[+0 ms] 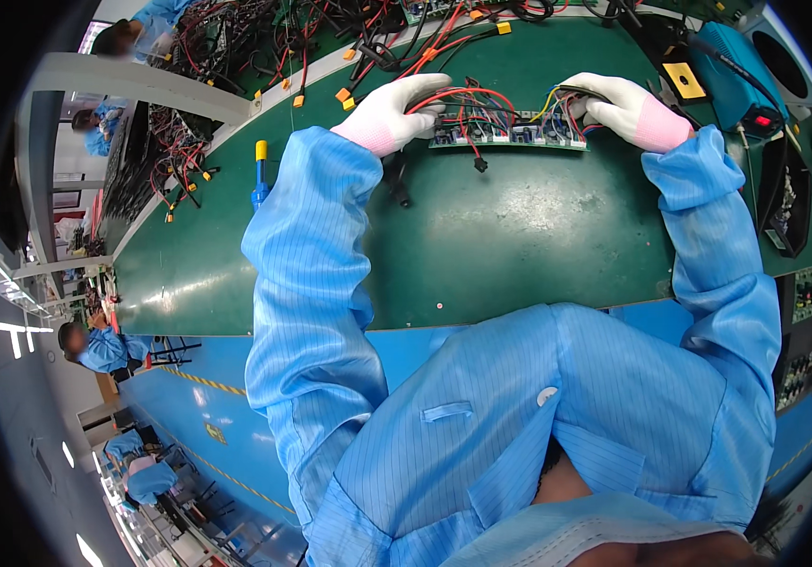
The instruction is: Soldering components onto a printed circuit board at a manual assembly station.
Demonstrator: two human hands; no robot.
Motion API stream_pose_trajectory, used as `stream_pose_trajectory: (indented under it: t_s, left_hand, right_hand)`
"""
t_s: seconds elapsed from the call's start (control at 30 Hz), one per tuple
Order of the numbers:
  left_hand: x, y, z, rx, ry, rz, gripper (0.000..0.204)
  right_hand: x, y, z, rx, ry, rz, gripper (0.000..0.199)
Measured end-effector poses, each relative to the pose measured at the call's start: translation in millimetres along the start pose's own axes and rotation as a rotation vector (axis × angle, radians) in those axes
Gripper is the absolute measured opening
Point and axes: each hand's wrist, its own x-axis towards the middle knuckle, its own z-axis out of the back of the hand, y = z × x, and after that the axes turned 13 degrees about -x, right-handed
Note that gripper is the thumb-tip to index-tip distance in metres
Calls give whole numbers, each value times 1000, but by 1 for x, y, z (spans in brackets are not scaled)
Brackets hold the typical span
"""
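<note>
While each hand grips one board [508, 133] end, bare green bench [510, 236] lies nearer.

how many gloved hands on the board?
2: left hand grips the left end of the circuit board, right hand holds its right end, by the wires. None looks hidden.

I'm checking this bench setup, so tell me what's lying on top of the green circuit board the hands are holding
A tangle of red, black, blue and yellow wires lies over the circuit board. The left hand and right hand cover its two ends, so what sits there cannot be seen.
</note>
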Motion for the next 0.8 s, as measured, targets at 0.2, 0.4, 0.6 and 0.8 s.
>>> stream_pose_trajectory:
  t_s: [0.2,0.4,0.6,0.8]
  left_hand:
    - [3,0,5,-63,110,38,56]
    - [9,11,7,-22,86,22,51]
    - [7,8,6,-67,79,17,51]
    - [0,18,4,-176,44,-22,51]
  right_hand:
    - [-1,-3,-3,30,-36,-13,43]
    - [2,-2,-2,26,-20,1,43]
    - [3,-6,-1,-1,-13,-3,43]
    - [1,-1,-3,10,-22,-64,43]
